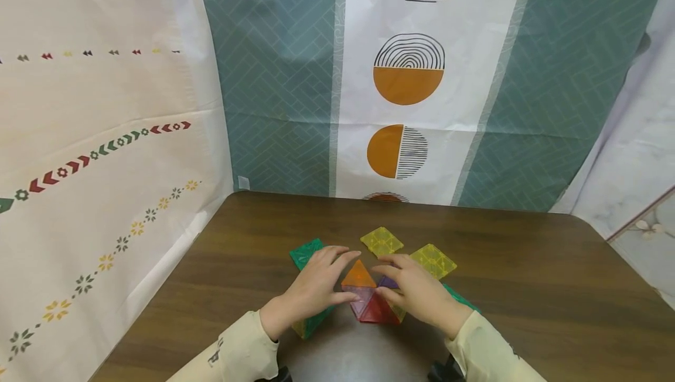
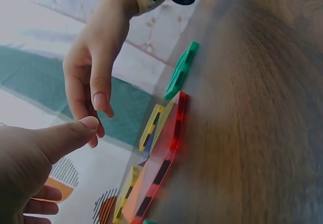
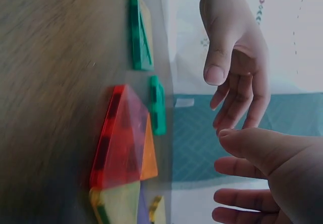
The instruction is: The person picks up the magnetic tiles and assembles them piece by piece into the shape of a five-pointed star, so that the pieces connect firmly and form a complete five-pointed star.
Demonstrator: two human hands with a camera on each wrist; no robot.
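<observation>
Both hands hover over a ring of translucent triangular magnetic tiles on the table. In the head view it shows an orange triangle point(image 1: 358, 276), a pinkish one point(image 1: 359, 300), a red one point(image 1: 379, 311) and a dark purple one point(image 1: 388, 283). My left hand point(image 1: 320, 282) is on the ring's left side, thumb and fingers spread and holding nothing. Opposite it, my right hand point(image 1: 419, 292) has loosely bent fingers with nothing in them, and covers part of the ring. The wrist views show the hands facing each other above the red tile point(image 3: 118, 138).
Yellow square tiles point(image 1: 382, 241) lie behind the ring. Green tiles point(image 1: 304, 252) lie to the left, partly under my left hand, and another green tile point(image 1: 460, 296) is at the right by my right wrist. Patterned cloths point(image 1: 279, 77) hang behind the wooden table point(image 1: 527, 288).
</observation>
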